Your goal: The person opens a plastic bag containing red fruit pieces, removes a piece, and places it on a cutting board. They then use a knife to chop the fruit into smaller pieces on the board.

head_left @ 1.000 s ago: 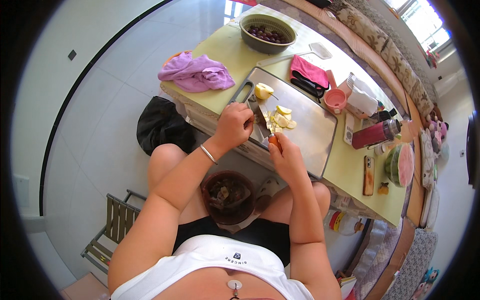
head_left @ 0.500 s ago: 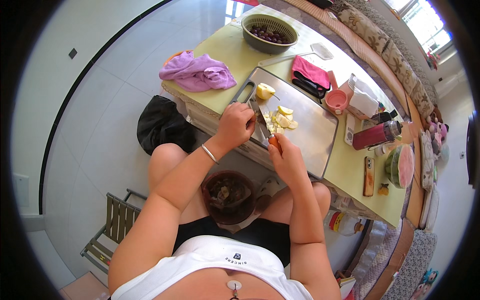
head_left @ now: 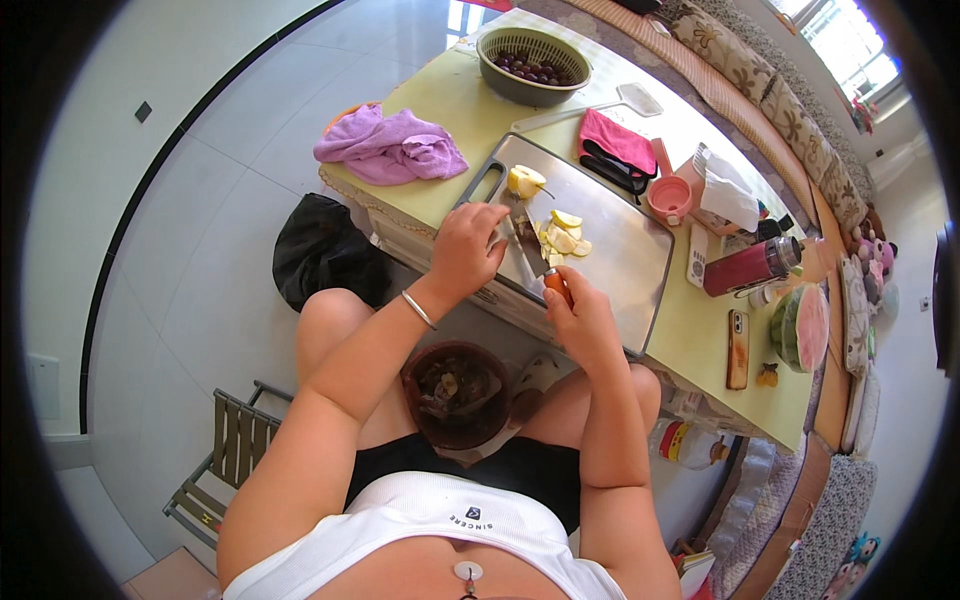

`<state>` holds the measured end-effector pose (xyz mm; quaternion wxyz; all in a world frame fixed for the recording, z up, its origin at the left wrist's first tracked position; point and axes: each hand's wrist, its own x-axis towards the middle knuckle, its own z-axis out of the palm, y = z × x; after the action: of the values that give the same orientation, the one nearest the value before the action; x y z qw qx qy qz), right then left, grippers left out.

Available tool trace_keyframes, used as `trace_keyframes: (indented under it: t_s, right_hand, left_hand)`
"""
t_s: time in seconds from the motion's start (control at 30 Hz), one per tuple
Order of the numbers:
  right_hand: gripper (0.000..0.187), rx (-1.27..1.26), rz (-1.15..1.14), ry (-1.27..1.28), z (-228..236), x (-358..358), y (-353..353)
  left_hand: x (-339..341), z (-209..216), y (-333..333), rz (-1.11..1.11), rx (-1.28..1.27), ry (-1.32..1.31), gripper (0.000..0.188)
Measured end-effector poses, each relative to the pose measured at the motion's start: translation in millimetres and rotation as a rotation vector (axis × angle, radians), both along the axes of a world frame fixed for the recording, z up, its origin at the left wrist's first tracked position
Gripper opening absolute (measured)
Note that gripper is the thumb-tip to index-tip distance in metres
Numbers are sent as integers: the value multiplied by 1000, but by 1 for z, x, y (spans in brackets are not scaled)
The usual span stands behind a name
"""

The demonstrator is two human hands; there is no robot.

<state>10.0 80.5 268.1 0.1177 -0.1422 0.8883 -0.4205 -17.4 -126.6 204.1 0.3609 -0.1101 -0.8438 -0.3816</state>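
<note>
My right hand (head_left: pixel 585 315) is closed round the orange-brown handle of a knife (head_left: pixel 528 240), whose blade points up and left across the cutting board (head_left: pixel 625 275). My left hand (head_left: pixel 467 245) is at the board's near left edge, beside the blade. Its fingers are bent a little and the thumb stands apart from them, with nothing seen between. Several pale cut pear pieces (head_left: pixel 563 238) lie just right of the blade. Beyond the knife tip, near the board's handle slot, rests a larger piece of yellow-skinned pear (head_left: pixel 525 181) with its stem.
A colander of dark round fruit (head_left: pixel 535 68), a purple cloth (head_left: pixel 390 147), a pink-and-black cloth (head_left: pixel 615 150), a bottle (head_left: pixel 750 266), a phone (head_left: pixel 737 350) and a cut watermelon (head_left: pixel 798 328) surround the board. Between my knees stands a brown bin (head_left: pixel 457 395) with scraps.
My left fingers have loosened and spread from a tighter curl beside the blade. The right hand has shifted slightly right and down with the knife, showing more of the blade.
</note>
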Motion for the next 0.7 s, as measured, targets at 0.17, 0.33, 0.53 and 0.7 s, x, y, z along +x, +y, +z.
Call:
trace_keyframes:
  t_s: [0.17, 0.33, 0.53, 0.7]
  right_hand:
    - [34, -206, -95, -91, 0, 1, 4]
    - [33, -297, -110, -73, -2, -1, 8]
    - [38, -2, 48, -15, -6, -1, -1]
    - [36, -112, -41, 10, -2, 4, 0]
  left_hand:
    - [2, -2, -4, -100, -137, 39, 34]
    - [-1, -9, -3, -33, 49, 53, 30]
    - [3, 0, -5, 28, 393, -42, 18]
    - [3, 0, -4, 31, 360, -110, 19]
